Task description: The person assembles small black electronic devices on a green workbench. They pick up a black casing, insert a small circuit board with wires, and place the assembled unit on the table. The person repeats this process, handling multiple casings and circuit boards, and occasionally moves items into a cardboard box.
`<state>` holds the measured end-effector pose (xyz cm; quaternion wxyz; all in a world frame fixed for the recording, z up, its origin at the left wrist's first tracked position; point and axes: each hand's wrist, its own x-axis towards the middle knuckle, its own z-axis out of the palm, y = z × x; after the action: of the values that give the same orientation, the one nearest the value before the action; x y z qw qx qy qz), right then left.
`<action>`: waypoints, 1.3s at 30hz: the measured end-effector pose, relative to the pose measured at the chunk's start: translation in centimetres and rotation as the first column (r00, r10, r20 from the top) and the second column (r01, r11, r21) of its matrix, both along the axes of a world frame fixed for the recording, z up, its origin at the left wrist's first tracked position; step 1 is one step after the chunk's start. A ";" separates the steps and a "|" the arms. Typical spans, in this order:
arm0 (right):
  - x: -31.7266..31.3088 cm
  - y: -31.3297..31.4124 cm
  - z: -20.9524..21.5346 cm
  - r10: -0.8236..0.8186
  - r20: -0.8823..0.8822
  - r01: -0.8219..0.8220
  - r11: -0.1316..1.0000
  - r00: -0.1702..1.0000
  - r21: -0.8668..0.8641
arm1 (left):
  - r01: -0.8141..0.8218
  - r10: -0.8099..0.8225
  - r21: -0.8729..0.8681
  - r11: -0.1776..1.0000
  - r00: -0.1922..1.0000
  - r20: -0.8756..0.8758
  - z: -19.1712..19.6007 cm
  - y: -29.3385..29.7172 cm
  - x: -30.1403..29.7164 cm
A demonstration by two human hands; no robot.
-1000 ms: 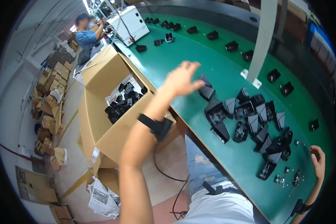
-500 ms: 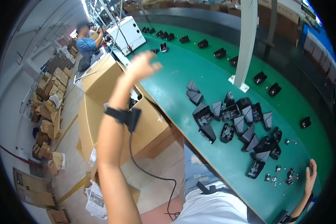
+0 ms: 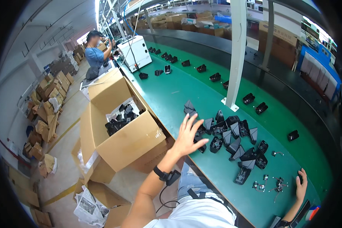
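Note:
My left hand [image 3: 189, 133] hovers with fingers spread over the near edge of the green table [image 3: 171, 93], just left of a heap of black plastic parts [image 3: 231, 138], and holds nothing. A black band with a small device sits on that wrist. My right hand [image 3: 301, 185] rests flat on the table at the lower right, next to several small loose components with wires [image 3: 269, 184]. Whether it presses on anything is unclear.
An open cardboard box [image 3: 119, 129] with black parts in plastic stands left of the table. More black parts lie in a row further along the table. A white post [image 3: 235, 57] and a white machine [image 3: 135, 53] stand on it. A person in blue works at the far left.
My left hand has swung from above the cardboard box back to the right, over the table edge by the heap. The view has shifted. My right hand stays put.

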<state>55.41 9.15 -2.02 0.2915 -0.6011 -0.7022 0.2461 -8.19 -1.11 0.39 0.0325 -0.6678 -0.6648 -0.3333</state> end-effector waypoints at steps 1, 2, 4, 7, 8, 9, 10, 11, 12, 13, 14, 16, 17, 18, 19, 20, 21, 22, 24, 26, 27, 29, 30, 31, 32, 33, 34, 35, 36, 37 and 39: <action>0.4 0.1 0.0 -0.006 -0.078 0.005 1.000 0.997 -0.015 | 0.014 -0.014 0.007 1.000 1.000 0.004 -0.7 0.2 0.1; 0.7 -0.1 -0.2 -0.010 -0.151 0.003 0.999 0.988 -0.045 | 0.032 -0.033 0.016 0.999 0.999 0.031 -1.1 -0.1 0.5; 0.9 0.0 -0.6 -0.007 -0.225 -0.001 0.999 0.974 -0.038 | 0.074 -0.077 0.048 0.996 0.995 0.059 -2.1 -0.1 0.8; 1.4 0.0 -0.8 0.010 -0.264 -0.018 0.999 0.964 -0.029 | 0.110 -0.111 0.053 0.993 0.994 0.019 -2.5 0.0 1.1; 1.5 0.1 -1.1 0.022 -0.277 -0.029 0.999 0.961 -0.022 | 0.135 -0.135 0.033 0.990 0.991 0.004 -2.2 -0.1 1.1; 1.4 0.1 -1.1 -0.002 -0.323 -0.010 0.999 0.947 -0.036 | 0.142 -0.141 0.023 0.990 0.990 -0.028 -2.4 -0.2 1.3; 1.2 0.0 -1.4 -0.004 -0.357 -0.011 0.999 0.934 -0.041 | 0.135 -0.133 0.029 0.990 0.990 -0.053 -2.6 -0.4 1.3; 1.4 0.1 -1.1 -0.006 -0.376 -0.008 0.999 0.927 -0.036 | 0.132 -0.129 0.047 0.990 0.990 -0.065 -2.7 -0.2 1.7; 1.8 0.2 -1.4 -0.001 -0.381 -0.011 0.999 0.925 -0.030 | 0.132 -0.131 0.075 0.988 0.991 -0.028 -2.6 -0.1 1.7; 2.2 0.2 -2.2 0.005 -0.385 -0.016 1.000 0.923 -0.024 | 0.127 -0.125 0.071 0.989 0.991 -0.040 -2.3 0.1 1.6; 2.3 0.2 -1.9 0.016 -0.377 -0.026 0.999 0.926 -0.022 | 0.116 -0.114 0.066 0.991 0.993 -0.037 -2.4 -0.1 1.8; 2.0 -0.1 -1.7 0.016 -0.375 -0.023 1.000 0.927 -0.015 | 0.099 -0.095 0.081 0.992 0.994 -0.051 -2.5 0.0 1.8; 2.2 0.0 -1.8 0.015 -0.371 -0.020 1.000 0.929 -0.009 | 0.094 -0.091 0.093 0.991 0.995 -0.038 -2.6 0.2 1.9; 2.2 0.1 -2.0 0.032 -0.397 -0.036 0.999 0.917 -0.002 | 0.088 -0.085 0.100 0.991 0.996 -0.030 -2.7 0.1 1.8; 2.3 0.1 -2.1 -0.020 -0.446 0.000 0.999 0.895 -0.046 | 0.080 -0.078 0.106 0.991 0.997 -0.022 -2.7 0.0 1.8; 3.3 0.2 -2.7 -0.014 -0.398 0.013 1.000 0.917 -0.005 | 0.084 -0.080 0.134 0.987 0.996 -0.032 -3.0 0.3 1.9; 3.4 -0.1 -2.9 -0.005 -0.348 0.012 1.000 0.938 0.017 | 0.084 -0.083 0.158 0.984 0.996 -0.015 -3.1 0.1 1.8; 3.2 0.3 -3.1 -0.036 -0.393 0.051 0.998 0.919 0.028 | 0.084 -0.086 0.182 0.980 0.996 0.001 -3.1 0.4 1.5; 2.0 0.1 -2.1 -0.023 -0.359 0.033 0.999 0.933 0.022 | 0.081 -0.088 0.215 0.973 0.996 0.025 -2.8 0.1 1.0; 0.9 0.0 -1.7 -0.014 -0.361 0.023 1.000 0.933 0.019 | 0.069 -0.063 0.239 0.969 0.998 -0.029 -0.9 0.2 -0.3; 0.6 -0.2 -1.4 -0.019 -0.369 0.027 0.999 0.929 0.018 | 0.054 -0.034 0.275 0.960 0.997 -0.076 0.6 0.5 -1.2; 0.3 -0.4 -1.8 -0.021 -0.378 0.027 1.000 0.926 0.011 | -0.007 0.072 0.383 0.924 0.985 -0.154 5.2 0.8 -4.7; 0.4 -0.3 -2.1 -0.021 -0.379 0.026 1.000 0.925 0.009 | -0.042 0.136 0.459 0.888 0.975 -0.174 8.8 0.4 -6.0; 0.5 -0.3 -2.1 -0.031 -0.374 0.040 0.999 0.927 0.016 | -0.061 0.187 0.539 0.840 0.965 -0.182 12.8 -0.1 -6.4; 1.1 -0.3 -2.2 -0.044 -0.370 0.056 0.998 0.928 0.021 | -0.026 0.265 0.635 0.772 0.921 -0.285 16.7 -0.8 -6.2; 1.7 -0.1 -2.7 -0.047 -0.374 0.058 0.998 0.926 0.019 | -0.012 0.184 0.705 0.709 0.968 -0.169 20.0 -1.3 -6.5; 2.2 -0.1 -3.1 -0.049 -0.369 0.057 0.998 0.928 0.011 | 0.003 0.077 0.774 0.633 0.995 -0.067 23.1 -1.6 -6.7; 2.5 -0.1 -3.6 -0.052 -0.382 0.058 0.998 0.923 0.004 | -0.137 0.020 0.779 0.612 0.987 0.159 25.3 -2.2 -7.7; 2.6 0.0 -3.9 -0.054 -0.392 0.061 0.998 0.918 0.004 | -0.226 -0.098 0.668 0.709 0.907 0.410 28.0 -3.0 -9.4; 2.8 0.4 -4.0 -0.055 -0.403 0.062 0.998 0.914 0.004 | -0.270 -0.176 0.536 0.800 0.748 0.640 30.0 -3.8 -10.6; 3.3 0.4 -4.4 -0.055 -0.402 0.070 0.997 0.914 0.023 | -0.199 0.232 0.782 0.591 0.970 0.072 30.2 -3.2 -10.3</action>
<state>58.75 9.54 -6.41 0.4480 -0.5547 -0.6122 0.3418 -18.47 -4.36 30.59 0.3725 -0.5071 -0.5278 -0.5705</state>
